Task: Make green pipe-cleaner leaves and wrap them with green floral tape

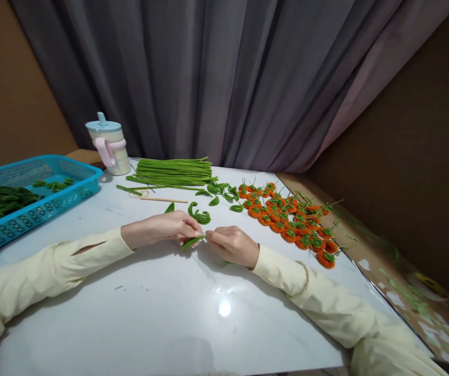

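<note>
A small fuzzy green leaf (192, 242), apparently made of chenille stem, is held above the white table. My left hand (165, 228) is closed in a pinch around it, with the leaf's body jutting out below the fingers. At the leaf's right end, the thumb and fingertips of my right hand (235, 244) pinch its narrow tip. The fingertips of both hands nearly meet there. Just behind them lie curved green leaves (200, 214) and a single leaf (170, 207). Part of another green piece shows under my right hand.
Behind lie a bundle of green chenille stems (173, 172), a thin wooden stick (164, 199) and more leaves (228, 192). Orange fuzzy pieces with green tops (287, 216) cover the right side. At left stand a blue basket (52, 196) holding green pieces and a lidded cup (109, 146).
</note>
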